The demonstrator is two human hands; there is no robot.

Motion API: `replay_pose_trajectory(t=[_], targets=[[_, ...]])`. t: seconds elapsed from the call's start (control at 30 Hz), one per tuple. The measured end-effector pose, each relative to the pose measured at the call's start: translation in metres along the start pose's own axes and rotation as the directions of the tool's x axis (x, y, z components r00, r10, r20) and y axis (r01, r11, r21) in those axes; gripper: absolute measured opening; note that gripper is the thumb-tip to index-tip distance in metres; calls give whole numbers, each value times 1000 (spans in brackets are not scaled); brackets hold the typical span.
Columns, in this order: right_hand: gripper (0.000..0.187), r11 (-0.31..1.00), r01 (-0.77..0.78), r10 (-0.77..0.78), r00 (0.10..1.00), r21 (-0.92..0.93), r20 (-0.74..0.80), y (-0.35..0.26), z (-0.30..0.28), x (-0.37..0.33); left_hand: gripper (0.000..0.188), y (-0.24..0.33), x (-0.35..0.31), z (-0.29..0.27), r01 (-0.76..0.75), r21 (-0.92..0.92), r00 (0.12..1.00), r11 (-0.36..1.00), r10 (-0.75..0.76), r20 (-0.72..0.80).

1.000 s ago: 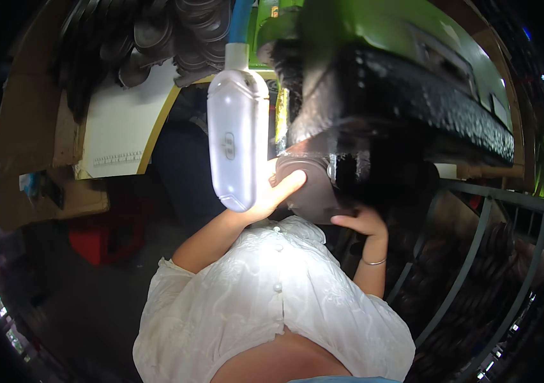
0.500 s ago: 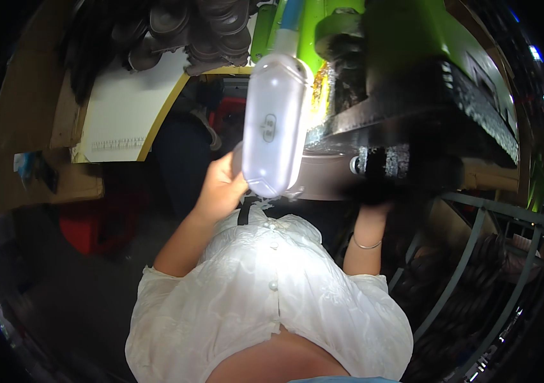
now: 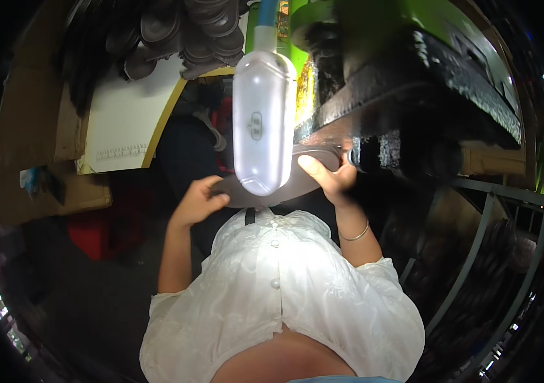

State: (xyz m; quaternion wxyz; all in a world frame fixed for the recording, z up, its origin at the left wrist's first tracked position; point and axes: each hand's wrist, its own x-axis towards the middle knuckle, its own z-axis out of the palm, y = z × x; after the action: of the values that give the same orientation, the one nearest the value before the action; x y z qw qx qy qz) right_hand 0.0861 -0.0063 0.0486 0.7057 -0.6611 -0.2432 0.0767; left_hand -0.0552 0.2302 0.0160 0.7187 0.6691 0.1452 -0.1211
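A grey-brown shoe sole (image 3: 302,181) lies level across the front of my body, its middle hidden behind a hanging lamp. My left hand (image 3: 199,202) pinches its left end between thumb and fingers. At the other end my right hand (image 3: 331,179) grips it, thumb on top and fingers behind the far edge. Just beyond the right hand sits a black machine part with a rounded, rough-surfaced body (image 3: 374,155).
The long white lamp (image 3: 264,124) hangs close in front. A green and black machine (image 3: 374,86) fills the upper right. Piled soles (image 3: 211,32) lie by a white board (image 3: 133,112) at upper left. A red stool (image 3: 96,235) stands low left, a grey metal rack (image 3: 481,226) at right.
My right hand has come left from the dark machine area and now grips the sole's right end. My left hand has shifted left and slightly down with its end.
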Motion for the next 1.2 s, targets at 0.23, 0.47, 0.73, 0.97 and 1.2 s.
replay_pose_trajectory(t=[0.23,0.47,0.73,0.97,1.2], targets=[[34,980,-41,88,968,-196,237,-19,-7,28,37,9,36,91,-323,316,938,892,257,233],[50,921,165,-79,966,352,-247,10,-16,-1,26,100,65,108,-421,350,903,836,422,79],[52,924,-98,136,988,370,-79,8,-11,-19,26,68,61,97,-434,200,883,878,459,-100],[41,986,-113,104,992,121,75,-2,-15,7,26,46,61,122,-532,210,728,820,570,-380],[44,966,-252,215,908,58,358,39,-27,-45,26,86,63,123,-401,157,897,902,422,-134]])
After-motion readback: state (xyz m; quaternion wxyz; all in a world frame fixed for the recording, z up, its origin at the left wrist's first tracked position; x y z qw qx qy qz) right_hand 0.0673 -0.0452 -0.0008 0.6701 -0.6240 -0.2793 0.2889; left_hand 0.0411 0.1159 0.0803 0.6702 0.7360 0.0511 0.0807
